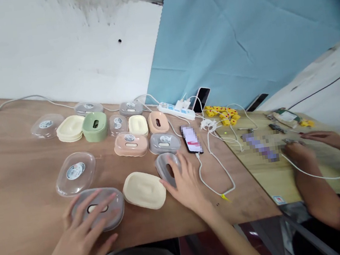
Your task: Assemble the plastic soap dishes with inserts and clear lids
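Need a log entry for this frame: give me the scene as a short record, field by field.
left hand: left hand spread over a grey lidded container; contact unclear
right hand: right hand at a smaller grey container; grip unclear, blurred
between hands: cream piece
behind left hand: clear cover with a round label
farther back: green container among cream, peach and grey pieces
electrics: phone on a white cable; power strip near the wall
neighbour: another person's hands at the adjoining table
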`<state>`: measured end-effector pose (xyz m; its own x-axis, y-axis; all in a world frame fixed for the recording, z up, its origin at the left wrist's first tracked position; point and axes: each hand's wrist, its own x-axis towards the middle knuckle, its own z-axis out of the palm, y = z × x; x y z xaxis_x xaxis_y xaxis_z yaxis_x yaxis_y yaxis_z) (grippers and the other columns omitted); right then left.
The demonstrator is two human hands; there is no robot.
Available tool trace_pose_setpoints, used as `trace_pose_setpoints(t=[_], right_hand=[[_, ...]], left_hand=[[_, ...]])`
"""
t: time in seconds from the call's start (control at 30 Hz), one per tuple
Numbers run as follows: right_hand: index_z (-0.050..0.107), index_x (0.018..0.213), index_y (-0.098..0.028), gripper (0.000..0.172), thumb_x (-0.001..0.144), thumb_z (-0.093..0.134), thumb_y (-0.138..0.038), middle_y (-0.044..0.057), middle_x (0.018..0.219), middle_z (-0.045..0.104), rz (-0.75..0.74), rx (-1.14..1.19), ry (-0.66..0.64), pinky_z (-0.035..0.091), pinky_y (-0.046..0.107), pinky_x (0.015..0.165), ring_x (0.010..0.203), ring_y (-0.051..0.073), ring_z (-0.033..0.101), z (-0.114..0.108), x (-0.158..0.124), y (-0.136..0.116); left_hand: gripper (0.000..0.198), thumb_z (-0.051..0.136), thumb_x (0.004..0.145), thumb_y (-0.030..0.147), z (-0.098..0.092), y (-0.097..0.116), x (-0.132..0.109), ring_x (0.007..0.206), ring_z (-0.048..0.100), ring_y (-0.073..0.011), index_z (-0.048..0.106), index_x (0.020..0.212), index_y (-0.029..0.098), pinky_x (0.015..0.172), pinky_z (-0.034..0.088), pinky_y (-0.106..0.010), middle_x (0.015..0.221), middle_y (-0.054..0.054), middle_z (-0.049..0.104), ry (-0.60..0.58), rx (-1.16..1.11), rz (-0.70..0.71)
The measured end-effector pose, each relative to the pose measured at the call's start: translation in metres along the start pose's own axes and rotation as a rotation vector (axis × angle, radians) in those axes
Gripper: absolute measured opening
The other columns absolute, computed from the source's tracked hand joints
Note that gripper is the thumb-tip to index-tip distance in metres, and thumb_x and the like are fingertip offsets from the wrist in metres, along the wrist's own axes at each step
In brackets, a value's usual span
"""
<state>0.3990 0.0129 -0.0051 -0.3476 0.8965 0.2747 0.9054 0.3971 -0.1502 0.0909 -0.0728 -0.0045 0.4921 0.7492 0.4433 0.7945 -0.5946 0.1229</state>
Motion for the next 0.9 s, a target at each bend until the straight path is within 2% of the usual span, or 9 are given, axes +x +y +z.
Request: trace_pose_setpoints(t=[0.1, 0.2, 0.27, 0.37, 0.47, 0.57, 0.67, 0.77, 0.9], right_hand=[[0.024, 0.146, -0.015, 0.076, 0.085, 0.055, -0.048, 0.027, 0.141, 0.034, 0.197, -0.003, -0.019, 0.040, 0.063, 0.090, 0.123, 0.046, 0.041, 0.003, 0.000, 0.004], [0.020, 0.147, -0.014, 0.083, 0.081, 0.060, -0.046, 0.024, 0.130, 0.046, 0.240, 0.051, -0.134, 0.043, 0.059, 0.089, 0.118, 0.043, 0.048, 0.002, 0.001, 0.006], [0.021, 0.147, -0.015, 0.086, 0.078, 0.063, -0.044, 0.022, 0.126, 0.048, 0.256, 0.078, -0.179, 0.044, 0.057, 0.090, 0.115, 0.042, 0.050, -0.001, 0.001, 0.008], [0.020, 0.147, -0.019, 0.085, 0.077, 0.064, -0.039, 0.018, 0.128, 0.048, 0.263, 0.180, -0.198, 0.043, 0.053, 0.094, 0.119, 0.038, 0.050, -0.005, 0.002, 0.016], [0.015, 0.146, -0.023, 0.085, 0.077, 0.063, -0.034, 0.015, 0.141, 0.040, 0.214, 0.374, -0.222, 0.040, 0.049, 0.101, 0.130, 0.032, 0.041, -0.013, 0.005, 0.022], [0.014, 0.146, -0.024, 0.090, 0.074, 0.067, -0.028, 0.014, 0.150, 0.030, 0.072, 0.503, -0.258, 0.033, 0.049, 0.107, 0.137, 0.030, 0.033, -0.022, 0.011, 0.019], [0.014, 0.147, -0.023, 0.098, 0.068, 0.072, -0.025, 0.014, 0.149, 0.030, -0.140, 0.536, -0.308, 0.031, 0.048, 0.109, 0.137, 0.029, 0.032, -0.028, 0.019, 0.007], [0.017, 0.146, -0.022, 0.100, 0.064, 0.073, -0.025, 0.012, 0.146, 0.035, -0.278, 0.514, -0.381, 0.032, 0.045, 0.108, 0.133, 0.028, 0.035, -0.028, 0.026, -0.008], [0.022, 0.145, -0.018, 0.096, 0.062, 0.071, -0.023, 0.013, 0.145, 0.035, -0.347, 0.426, -0.455, 0.031, 0.044, 0.108, 0.132, 0.028, 0.034, -0.023, 0.030, -0.023]], left_hand=[[0.026, 0.056, 0.087, 0.022, 0.019, 0.029, 0.029, 0.125, 0.046, -0.0262, 0.061, 0.112, 0.027, 0.112, 0.016, -0.049, 0.121, 0.000, 0.065, 0.064, -0.076, 0.043], [0.020, 0.052, 0.091, 0.019, 0.040, 0.047, 0.050, 0.114, 0.053, -0.0240, 0.063, 0.107, 0.022, 0.108, 0.025, -0.046, 0.109, -0.002, 0.069, 0.093, -0.085, 0.024], [0.019, 0.052, 0.089, 0.013, 0.051, 0.051, 0.058, 0.108, 0.056, -0.0244, 0.064, 0.103, 0.019, 0.103, 0.031, -0.045, 0.101, -0.004, 0.069, 0.058, -0.012, 0.028], [0.014, 0.056, 0.086, 0.008, 0.062, 0.053, 0.064, 0.097, 0.058, -0.0237, 0.066, 0.090, 0.018, 0.096, 0.036, -0.044, 0.090, -0.005, 0.068, -0.033, 0.078, 0.032], [0.009, 0.060, 0.084, 0.010, 0.068, 0.055, 0.067, 0.088, 0.058, -0.0218, 0.065, 0.082, 0.017, 0.090, 0.038, -0.043, 0.085, -0.004, 0.067, -0.061, 0.085, 0.057], [0.007, 0.058, 0.087, 0.014, 0.065, 0.060, 0.067, 0.086, 0.058, -0.0218, 0.064, 0.087, 0.017, 0.087, 0.038, -0.043, 0.086, -0.003, 0.068, -0.004, 0.036, 0.059], [0.011, 0.053, 0.091, 0.023, 0.050, 0.057, 0.060, 0.085, 0.058, -0.0206, 0.063, 0.092, 0.020, 0.084, 0.038, -0.040, 0.088, -0.002, 0.069, 0.069, -0.097, 0.045], [0.013, 0.052, 0.092, 0.022, 0.033, 0.041, 0.046, 0.086, 0.058, -0.0199, 0.062, 0.098, 0.020, 0.080, 0.039, -0.036, 0.092, -0.002, 0.069, 0.141, -0.131, 0.002], [0.017, 0.055, 0.088, 0.017, 0.022, 0.015, 0.026, 0.090, 0.059, -0.0226, 0.061, 0.104, 0.020, 0.077, 0.042, -0.037, 0.097, -0.005, 0.069, 0.178, -0.034, -0.093]])
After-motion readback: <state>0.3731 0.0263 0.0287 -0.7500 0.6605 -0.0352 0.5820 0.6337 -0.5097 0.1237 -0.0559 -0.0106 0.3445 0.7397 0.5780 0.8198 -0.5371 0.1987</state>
